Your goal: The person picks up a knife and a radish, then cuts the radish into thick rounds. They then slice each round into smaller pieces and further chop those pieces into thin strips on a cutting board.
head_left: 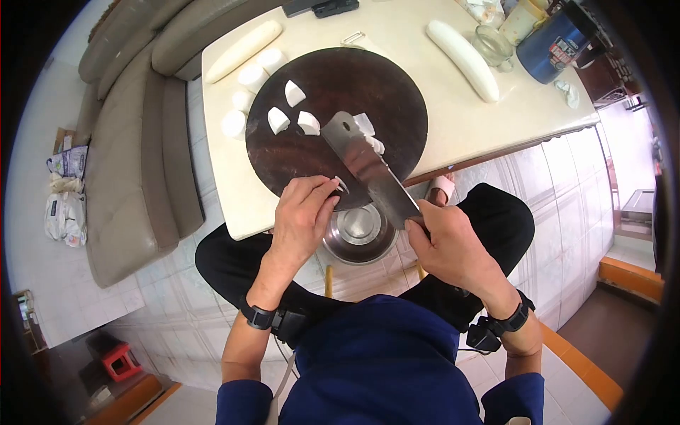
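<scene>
My right hand [453, 244] grips the handle of a cleaver [374, 173], whose broad blade slants up and left over the round dark cutting board [382, 71]. At the board's near edge my left hand [301, 212] pinches a few thin white radish slices [341, 185] between thumb and fingers. Beside the blade lie more cut radish pieces [365, 125], partly hidden by it. Several white radish wedges [309, 123] rest on the board's left half. Thick peeled radish chunks [253, 76] stand along its left rim.
Below the table edge, between my knees, is a steel basin [361, 244]. Whole peeled radishes [244, 51] lie on the cream table [227, 191], at left and right. A peeler [353, 39], a glass mug [491, 48] and a blue flask [556, 46] stand or lie farther back.
</scene>
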`<state>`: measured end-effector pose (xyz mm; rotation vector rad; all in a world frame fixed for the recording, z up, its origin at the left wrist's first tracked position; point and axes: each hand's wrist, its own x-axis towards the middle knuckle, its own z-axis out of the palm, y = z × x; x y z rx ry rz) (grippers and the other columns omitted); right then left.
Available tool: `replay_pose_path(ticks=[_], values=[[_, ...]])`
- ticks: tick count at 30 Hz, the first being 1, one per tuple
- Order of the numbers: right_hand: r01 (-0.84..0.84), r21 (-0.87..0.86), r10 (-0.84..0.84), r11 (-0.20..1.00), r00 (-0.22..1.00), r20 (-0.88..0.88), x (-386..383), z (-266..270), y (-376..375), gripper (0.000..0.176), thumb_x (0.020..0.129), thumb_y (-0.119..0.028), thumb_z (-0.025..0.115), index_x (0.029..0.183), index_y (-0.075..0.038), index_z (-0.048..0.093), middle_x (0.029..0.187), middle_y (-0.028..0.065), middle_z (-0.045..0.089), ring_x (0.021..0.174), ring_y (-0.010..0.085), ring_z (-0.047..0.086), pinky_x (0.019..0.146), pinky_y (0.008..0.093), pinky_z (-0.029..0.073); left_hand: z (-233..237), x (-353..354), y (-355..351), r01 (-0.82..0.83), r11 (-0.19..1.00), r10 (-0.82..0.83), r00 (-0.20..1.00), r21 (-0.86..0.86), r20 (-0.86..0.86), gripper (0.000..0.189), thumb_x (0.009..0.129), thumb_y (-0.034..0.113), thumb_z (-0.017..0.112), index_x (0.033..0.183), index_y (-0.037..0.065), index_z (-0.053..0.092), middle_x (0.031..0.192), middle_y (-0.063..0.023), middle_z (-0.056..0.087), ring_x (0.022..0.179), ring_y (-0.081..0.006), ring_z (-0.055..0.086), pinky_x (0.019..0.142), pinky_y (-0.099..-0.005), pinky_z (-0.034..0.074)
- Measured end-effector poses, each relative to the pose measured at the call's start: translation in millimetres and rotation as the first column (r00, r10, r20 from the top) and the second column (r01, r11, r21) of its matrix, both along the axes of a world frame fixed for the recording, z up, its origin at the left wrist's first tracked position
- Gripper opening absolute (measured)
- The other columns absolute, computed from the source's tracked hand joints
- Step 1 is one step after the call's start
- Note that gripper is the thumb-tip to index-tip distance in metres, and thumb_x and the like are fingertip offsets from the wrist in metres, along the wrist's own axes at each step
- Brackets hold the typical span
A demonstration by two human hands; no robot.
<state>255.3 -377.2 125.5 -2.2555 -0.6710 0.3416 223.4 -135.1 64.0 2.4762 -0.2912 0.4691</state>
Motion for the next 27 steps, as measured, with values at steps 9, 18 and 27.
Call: replay_pose_path(ticks=[9,18,27], values=[[0.218,0.240,-0.082,0.946,0.878,-0.472,-7.3,-1.4,-13.3,0.019,0.092,-0.008,0.054,0.083,0.008,0.056,0.052,0.0110,0.048,0.046,0.0180,0.048,0.048,0.0358,0.040,22.9,31.8,8.5,0.229,0.940,-0.206,0.972,0.253,-0.113,0.011,0.084,0.005,0.066,0.095,0.002,0.067,0.095,-0.0102,0.060,0.091,-0.0292,0.058,0.079,-0.0375,0.047],[0.240,0.227,-0.089,0.944,0.846,-0.525,-20.3,-1.5,-32.6,0.018,0.094,-0.008,0.051,0.084,0.006,0.055,0.054,0.0036,0.049,0.045,0.0094,0.047,0.044,0.0289,0.039,28.9,26.8,-0.8,0.320,0.872,-0.207,0.926,0.369,-0.315,0.008,0.087,0.009,0.059,0.091,0.003,0.059,0.089,-0.0114,0.055,0.087,-0.0302,0.053,0.078,-0.0384,0.042],[0.290,0.240,-0.108,0.927,0.815,-0.569,-30.9,-2.4,-50.3,0.016,0.093,-0.006,0.046,0.084,0.005,0.054,0.057,0.0015,0.050,0.045,0.0075,0.050,0.044,0.0255,0.042,16.9,-24.7,-20.4,0.212,0.950,-0.146,0.950,0.228,-0.275,0.010,0.082,0.003,0.067,0.089,0.003,0.061,0.086,-0.0111,0.058,0.084,-0.0308,0.057,0.076,-0.0394,0.045]])
